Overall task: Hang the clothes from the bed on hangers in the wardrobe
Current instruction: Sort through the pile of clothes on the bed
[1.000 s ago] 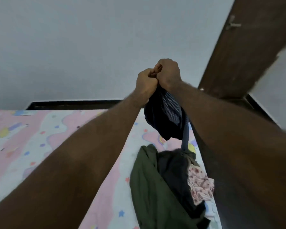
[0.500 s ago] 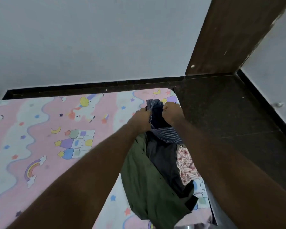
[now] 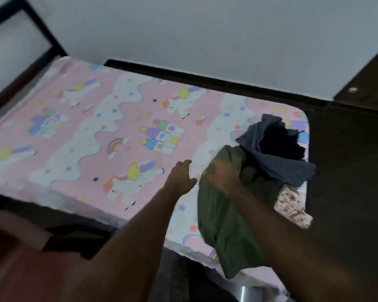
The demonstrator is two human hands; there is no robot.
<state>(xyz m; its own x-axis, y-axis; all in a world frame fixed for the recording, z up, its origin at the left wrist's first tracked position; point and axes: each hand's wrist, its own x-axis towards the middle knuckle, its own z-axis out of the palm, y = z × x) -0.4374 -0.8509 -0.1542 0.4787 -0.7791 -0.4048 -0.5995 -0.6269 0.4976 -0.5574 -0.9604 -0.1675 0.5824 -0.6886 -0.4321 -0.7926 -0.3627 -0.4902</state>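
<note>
The person is reaching both arms out over the bed (image 3: pixel 79 136), which is wearing a pink & white sheet w/ unicorns, rainbows, castles. The right hand (image 3: pixel 224 178) is lying on the green garment (image 3: pixel 225 232), fingers curling into the cloth at its upper left edge, i.e. grasping it. The left hand (image 3: pixel 181 178) is sitting just left of the right hand, apart from the cloth. Its fingers are bending loosely over the sheet & holding nothing, so it's released. Whether it's touching the sheet: can't tell, too blurry.

The green garment is running from under the right hand back along the right forearm and drooping over the bed's near edge. Beyond the right hand & a bit to its right, a dark blue striped garment (image 3: pixel 284 168) is lying bunched on top of the pile, touching the green one. Right of the right forearm, a pink floral cloth (image 3: pixel 292 208) is poking out from under the pile.

Dark floor (image 3: pixel 347 171) is showing right of the right hand. A light wall (image 3: pixel 205 35) is standing well beyond both hands, w/ a brown door (image 3: pixel 371 79) off to the right. A blurred reddish-brown shape (image 3: pixel 20 264) is filling the space left of the left forearm; can't tell what it is.
</note>
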